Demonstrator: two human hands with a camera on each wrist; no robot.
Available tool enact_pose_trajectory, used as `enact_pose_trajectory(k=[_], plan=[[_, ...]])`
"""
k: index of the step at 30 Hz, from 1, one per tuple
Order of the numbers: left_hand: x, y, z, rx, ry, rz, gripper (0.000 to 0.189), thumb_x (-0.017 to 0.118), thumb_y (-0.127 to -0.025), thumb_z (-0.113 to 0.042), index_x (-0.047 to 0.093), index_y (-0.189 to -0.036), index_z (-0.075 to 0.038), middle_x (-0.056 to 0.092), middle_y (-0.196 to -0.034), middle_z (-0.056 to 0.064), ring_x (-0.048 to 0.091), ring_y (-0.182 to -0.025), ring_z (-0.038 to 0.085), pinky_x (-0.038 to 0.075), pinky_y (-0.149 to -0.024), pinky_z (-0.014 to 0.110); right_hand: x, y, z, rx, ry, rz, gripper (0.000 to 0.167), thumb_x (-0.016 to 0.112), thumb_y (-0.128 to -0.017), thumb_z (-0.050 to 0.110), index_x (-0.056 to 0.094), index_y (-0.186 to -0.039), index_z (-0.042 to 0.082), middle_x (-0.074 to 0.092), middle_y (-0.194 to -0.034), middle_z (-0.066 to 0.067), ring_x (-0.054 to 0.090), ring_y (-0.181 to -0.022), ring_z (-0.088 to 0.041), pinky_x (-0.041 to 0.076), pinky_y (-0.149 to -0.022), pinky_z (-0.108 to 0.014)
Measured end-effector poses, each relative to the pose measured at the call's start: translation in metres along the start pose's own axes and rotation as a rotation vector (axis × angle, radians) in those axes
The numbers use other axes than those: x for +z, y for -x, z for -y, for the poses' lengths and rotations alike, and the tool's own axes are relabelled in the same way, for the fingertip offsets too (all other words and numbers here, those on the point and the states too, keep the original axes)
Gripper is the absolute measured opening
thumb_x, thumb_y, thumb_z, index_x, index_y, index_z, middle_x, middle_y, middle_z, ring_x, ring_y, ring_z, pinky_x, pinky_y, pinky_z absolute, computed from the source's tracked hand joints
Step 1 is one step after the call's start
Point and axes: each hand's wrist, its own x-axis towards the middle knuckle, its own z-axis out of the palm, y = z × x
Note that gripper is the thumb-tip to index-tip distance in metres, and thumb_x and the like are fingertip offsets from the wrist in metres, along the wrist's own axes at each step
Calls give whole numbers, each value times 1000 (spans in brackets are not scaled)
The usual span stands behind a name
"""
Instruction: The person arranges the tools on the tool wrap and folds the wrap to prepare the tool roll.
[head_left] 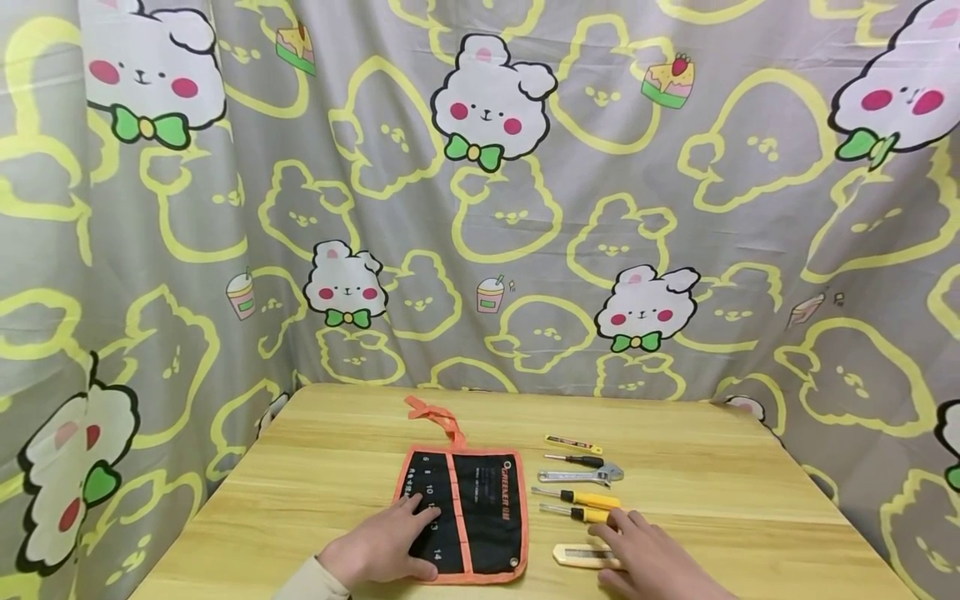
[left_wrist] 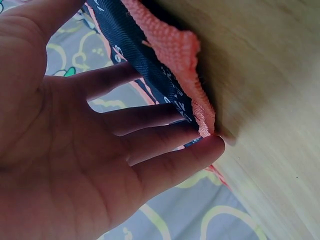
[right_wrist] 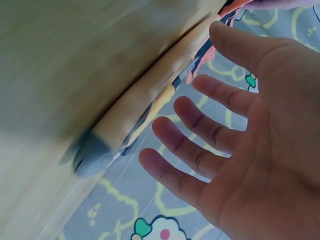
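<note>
A black tool pouch [head_left: 487,500] with orange trim and printed numbers lies flat on the table. My left hand [head_left: 390,537] rests on its left part, fingers spread, thumb by the near edge. In the left wrist view, straight fingertips [left_wrist: 207,150] meet the pouch's orange border [left_wrist: 182,55]. To the right, a cream utility knife [head_left: 577,555] lies partly covered by my right hand [head_left: 645,554]. The right wrist view has that hand's fingers apart and slightly bent beside the knife body [right_wrist: 155,82], holding nothing. Just beyond are two yellow-handled screwdrivers [head_left: 592,498] [head_left: 581,513].
Farther back, an adjustable wrench [head_left: 573,477], a black-handled screwdriver [head_left: 585,460] and a slim yellow-and-black strip [head_left: 573,443] lie in a row. An orange tie strap [head_left: 435,412] extends from the pouch's far edge. A patterned curtain [head_left: 525,233] surrounds the wooden table [head_left: 315,450].
</note>
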Motion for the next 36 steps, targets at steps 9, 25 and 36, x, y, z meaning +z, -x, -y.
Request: enact_pose_trajectory(k=[9, 25, 36], plan=[[0, 1, -1, 4, -8, -12, 72, 79, -86, -50, 57, -145, -14, 49, -151, 25, 48, -138, 45, 44, -108, 60, 2, 11, -13, 92, -95, 64, 33, 72, -94, 39, 66, -120, 20, 47, -99, 9, 35, -77, -9, 33, -62, -26], [-1, 0, -1, 21, -16, -27, 71, 79, -85, -50, 59, -144, -15, 50, -149, 25, 50, -136, 45, 46, -106, 59, 2, 14, -15, 136, -103, 83, 28, 76, -91, 30, 68, -115, 18, 50, -97, 12, 39, -77, -5, 38, -61, -27], [-1, 0, 0, 11, -2, -17, 71, 80, -85, -50, 59, -144, -16, 49, -150, 24, 50, -136, 45, 46, -106, 60, 5, 9, -11, 175, -86, 114, 25, 80, -89, 23, 69, -112, 17, 56, -96, 12, 47, -79, -4, 45, -61, -29]])
